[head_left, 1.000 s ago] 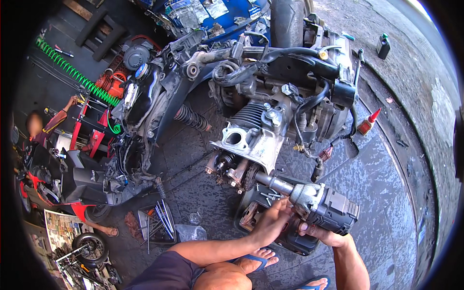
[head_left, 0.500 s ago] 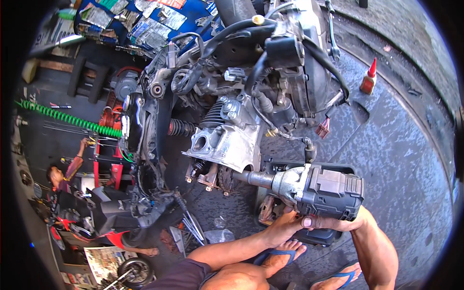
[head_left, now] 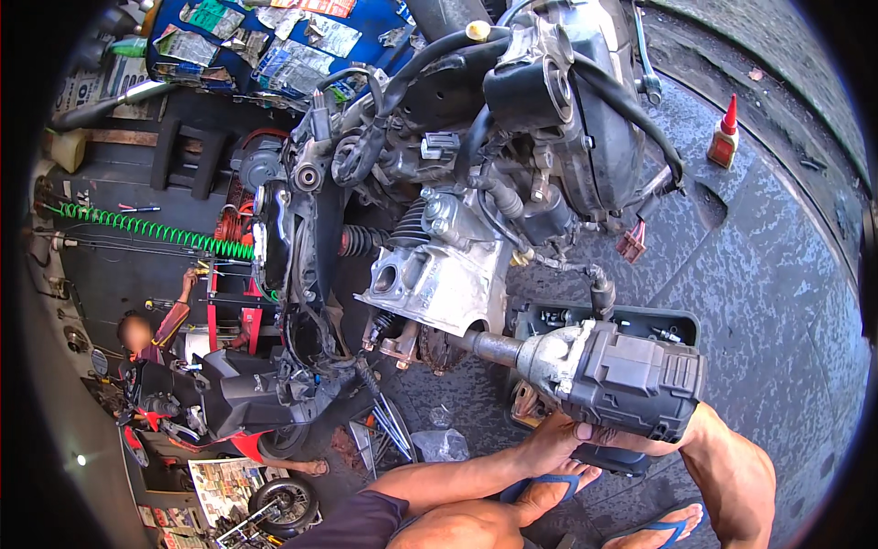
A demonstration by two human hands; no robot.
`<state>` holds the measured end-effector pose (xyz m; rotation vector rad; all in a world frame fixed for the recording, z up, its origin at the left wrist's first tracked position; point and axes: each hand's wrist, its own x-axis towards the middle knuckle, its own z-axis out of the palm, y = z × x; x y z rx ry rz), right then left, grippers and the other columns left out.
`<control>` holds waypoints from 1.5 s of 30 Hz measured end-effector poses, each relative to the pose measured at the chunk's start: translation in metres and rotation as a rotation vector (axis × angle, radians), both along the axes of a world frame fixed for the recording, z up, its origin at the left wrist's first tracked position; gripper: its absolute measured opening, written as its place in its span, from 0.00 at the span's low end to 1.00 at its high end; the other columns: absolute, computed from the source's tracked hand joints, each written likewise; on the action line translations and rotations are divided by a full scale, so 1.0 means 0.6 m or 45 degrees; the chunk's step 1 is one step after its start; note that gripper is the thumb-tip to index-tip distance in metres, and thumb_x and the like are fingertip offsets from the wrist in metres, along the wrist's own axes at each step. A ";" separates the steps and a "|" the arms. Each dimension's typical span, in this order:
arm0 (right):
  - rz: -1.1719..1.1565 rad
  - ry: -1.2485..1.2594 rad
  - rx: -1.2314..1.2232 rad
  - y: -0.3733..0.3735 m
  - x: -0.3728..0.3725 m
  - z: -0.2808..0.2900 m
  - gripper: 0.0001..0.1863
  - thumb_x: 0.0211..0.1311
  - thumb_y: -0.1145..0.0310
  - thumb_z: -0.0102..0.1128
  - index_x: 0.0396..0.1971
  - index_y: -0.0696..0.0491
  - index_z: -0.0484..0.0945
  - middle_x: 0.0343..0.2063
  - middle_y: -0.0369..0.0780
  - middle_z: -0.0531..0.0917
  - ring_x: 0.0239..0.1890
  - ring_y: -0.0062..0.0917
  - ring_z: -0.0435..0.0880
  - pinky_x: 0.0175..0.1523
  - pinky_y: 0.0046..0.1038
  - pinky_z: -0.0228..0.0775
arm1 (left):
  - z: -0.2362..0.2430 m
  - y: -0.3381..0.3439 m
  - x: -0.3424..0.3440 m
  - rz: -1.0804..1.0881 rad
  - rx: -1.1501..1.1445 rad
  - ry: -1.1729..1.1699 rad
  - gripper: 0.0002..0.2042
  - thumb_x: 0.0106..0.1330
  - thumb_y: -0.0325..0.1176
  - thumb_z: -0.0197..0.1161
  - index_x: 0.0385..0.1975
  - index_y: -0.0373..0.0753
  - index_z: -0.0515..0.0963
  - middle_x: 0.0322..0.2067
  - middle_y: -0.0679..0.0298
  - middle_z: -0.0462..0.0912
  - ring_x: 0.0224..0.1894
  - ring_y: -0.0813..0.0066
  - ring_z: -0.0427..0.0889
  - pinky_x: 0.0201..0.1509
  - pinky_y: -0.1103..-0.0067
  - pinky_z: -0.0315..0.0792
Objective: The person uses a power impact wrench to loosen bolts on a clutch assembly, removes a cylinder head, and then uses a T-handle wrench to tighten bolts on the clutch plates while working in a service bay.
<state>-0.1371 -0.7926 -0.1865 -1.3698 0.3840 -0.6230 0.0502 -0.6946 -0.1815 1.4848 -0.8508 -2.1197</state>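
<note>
Centrally, right of the frame's middle, the black-and-grey impact wrench lay nearly level across the picture, its long axis running from the body at right to the narrow metal shaft at left, tilted slightly upward toward that end. The shaft reached the notched lower edge of the silvery engine casting; whether its tip sat on anything behind that edge could not be told.

Both hands were below the tool. The right hand, under the rear of the body, had its fingers wrapped around the handle, thumb pointing left. The left hand came in from the lower left and overlapped the grip; its fingers were mostly hidden, so how they closed could not be seen. The left was nearer to the shaft and casting, which lay up and to the left of it. Behind the wrench sat a dark tray with small metal parts.
</note>
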 end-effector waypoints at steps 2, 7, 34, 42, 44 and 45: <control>-0.007 -0.007 -0.103 -0.002 0.002 -0.003 0.16 0.53 0.66 0.72 0.42 0.53 0.81 0.36 0.38 0.84 0.36 0.26 0.82 0.42 0.30 0.76 | 0.001 0.004 -0.002 0.025 -0.012 0.012 0.38 0.60 0.61 0.63 0.56 0.28 0.67 0.48 0.59 0.77 0.50 0.76 0.75 0.53 0.77 0.72; -0.055 0.003 -0.207 -0.010 -0.003 0.012 0.16 0.53 0.64 0.72 0.41 0.52 0.81 0.35 0.38 0.84 0.36 0.30 0.82 0.42 0.31 0.75 | 0.000 -0.002 -0.006 0.069 -0.084 0.056 0.39 0.59 0.60 0.65 0.55 0.28 0.68 0.48 0.58 0.78 0.50 0.76 0.76 0.52 0.79 0.73; 0.067 0.073 -0.334 -0.005 0.006 -0.003 0.20 0.55 0.63 0.67 0.48 0.52 0.79 0.43 0.41 0.83 0.43 0.35 0.81 0.50 0.35 0.74 | -0.014 -0.001 0.006 0.200 0.052 0.157 0.46 0.50 0.64 0.70 0.55 0.26 0.67 0.48 0.58 0.78 0.51 0.75 0.75 0.55 0.78 0.70; -0.027 0.024 -0.508 -0.011 0.007 0.007 0.15 0.55 0.65 0.67 0.43 0.51 0.81 0.41 0.41 0.82 0.43 0.37 0.81 0.49 0.37 0.74 | -0.007 -0.017 0.006 0.144 -0.006 0.110 0.46 0.51 0.65 0.68 0.55 0.26 0.67 0.48 0.58 0.78 0.51 0.75 0.75 0.55 0.78 0.70; 0.008 0.044 -0.426 -0.011 0.005 0.007 0.13 0.56 0.66 0.67 0.41 0.51 0.82 0.40 0.40 0.83 0.41 0.37 0.82 0.48 0.36 0.74 | -0.004 -0.018 0.006 0.143 -0.021 0.093 0.46 0.51 0.66 0.68 0.55 0.26 0.67 0.48 0.58 0.78 0.51 0.75 0.75 0.55 0.78 0.70; 0.046 0.052 -0.233 -0.004 0.010 -0.002 0.12 0.55 0.66 0.67 0.40 0.50 0.83 0.37 0.39 0.83 0.39 0.36 0.82 0.46 0.35 0.74 | -0.001 -0.019 0.007 0.148 -0.028 0.073 0.46 0.51 0.66 0.68 0.55 0.26 0.67 0.48 0.58 0.78 0.51 0.75 0.75 0.55 0.78 0.70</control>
